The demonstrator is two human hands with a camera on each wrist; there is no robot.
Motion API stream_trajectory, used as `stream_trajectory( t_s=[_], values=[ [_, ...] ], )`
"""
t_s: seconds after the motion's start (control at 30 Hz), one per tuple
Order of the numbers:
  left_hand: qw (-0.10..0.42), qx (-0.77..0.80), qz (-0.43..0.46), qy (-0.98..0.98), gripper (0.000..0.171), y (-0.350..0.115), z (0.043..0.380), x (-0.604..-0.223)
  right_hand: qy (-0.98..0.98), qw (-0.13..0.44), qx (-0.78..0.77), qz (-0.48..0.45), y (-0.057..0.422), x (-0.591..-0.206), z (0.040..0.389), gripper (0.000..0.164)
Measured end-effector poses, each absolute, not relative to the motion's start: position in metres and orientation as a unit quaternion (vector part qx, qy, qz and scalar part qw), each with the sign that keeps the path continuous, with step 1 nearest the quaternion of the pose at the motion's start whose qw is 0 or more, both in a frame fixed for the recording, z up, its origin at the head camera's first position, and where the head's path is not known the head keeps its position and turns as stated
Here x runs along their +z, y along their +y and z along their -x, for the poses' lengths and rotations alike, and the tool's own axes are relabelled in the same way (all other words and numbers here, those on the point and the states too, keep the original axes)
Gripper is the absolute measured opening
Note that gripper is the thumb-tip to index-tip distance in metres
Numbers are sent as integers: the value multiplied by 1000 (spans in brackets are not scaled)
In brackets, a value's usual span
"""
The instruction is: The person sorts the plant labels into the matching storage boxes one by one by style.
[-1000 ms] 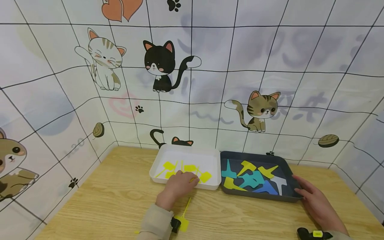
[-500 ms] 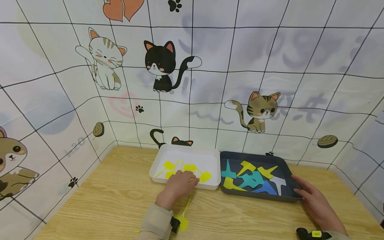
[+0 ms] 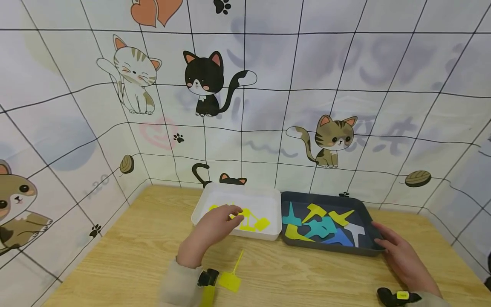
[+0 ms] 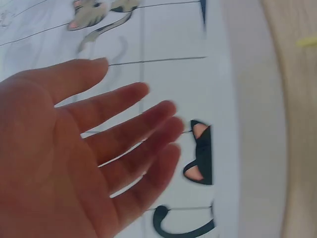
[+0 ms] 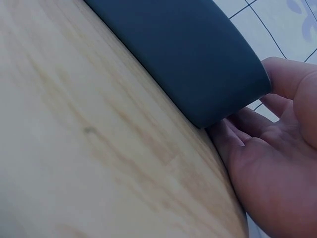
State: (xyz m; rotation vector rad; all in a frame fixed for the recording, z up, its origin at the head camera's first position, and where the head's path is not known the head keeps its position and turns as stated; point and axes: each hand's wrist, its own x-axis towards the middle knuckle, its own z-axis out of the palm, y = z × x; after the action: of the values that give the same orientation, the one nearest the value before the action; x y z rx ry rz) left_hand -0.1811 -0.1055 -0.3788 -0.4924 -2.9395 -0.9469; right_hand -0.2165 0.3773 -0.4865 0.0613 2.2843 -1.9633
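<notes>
My left hand (image 3: 215, 224) hovers over the front left of the white tray (image 3: 258, 198); in the left wrist view its palm (image 4: 54, 163) shows, fingers loosely extended, holding nothing. Flat yellow tags with thin stems (image 3: 262, 224) lie in that tray, some hidden behind the hand. With my right hand (image 3: 402, 256) I grip the right front corner of the dark grey tray (image 3: 333, 248). In the right wrist view, thumb and fingers meet its outer wall (image 5: 198, 64). Inside it lie several T-shaped tags: teal (image 3: 322, 228), yellow (image 3: 315, 212), blue (image 3: 339, 238) and white (image 3: 356, 232).
Both trays stand side by side at the back of the wooden table (image 3: 299, 277), against a wall covering (image 3: 268, 106) printed with cats. A yellow stemmed tag (image 3: 230, 281) lies on the table near my left wrist. Another yellow piece (image 3: 208, 296) shows beside the sleeve.
My left hand has lifted from the yellow tags and shifted left, its fingers looser. The forearm's shift uncovers more yellow on the table. The right hand stays at the dark tray's corner.
</notes>
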Motion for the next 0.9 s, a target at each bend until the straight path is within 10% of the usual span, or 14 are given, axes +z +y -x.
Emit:
stream_trajectory(
  t_s=[0.43,0.9],
  values=[
    [-86,-244,142,-955,24,-119,158,-374,757,63,-651,-21,380,-488,218,56],
    [-62,-159,199,-965,22,-100,161,-400,759,59,-648,-18,378,-488,217,56]
  ],
)
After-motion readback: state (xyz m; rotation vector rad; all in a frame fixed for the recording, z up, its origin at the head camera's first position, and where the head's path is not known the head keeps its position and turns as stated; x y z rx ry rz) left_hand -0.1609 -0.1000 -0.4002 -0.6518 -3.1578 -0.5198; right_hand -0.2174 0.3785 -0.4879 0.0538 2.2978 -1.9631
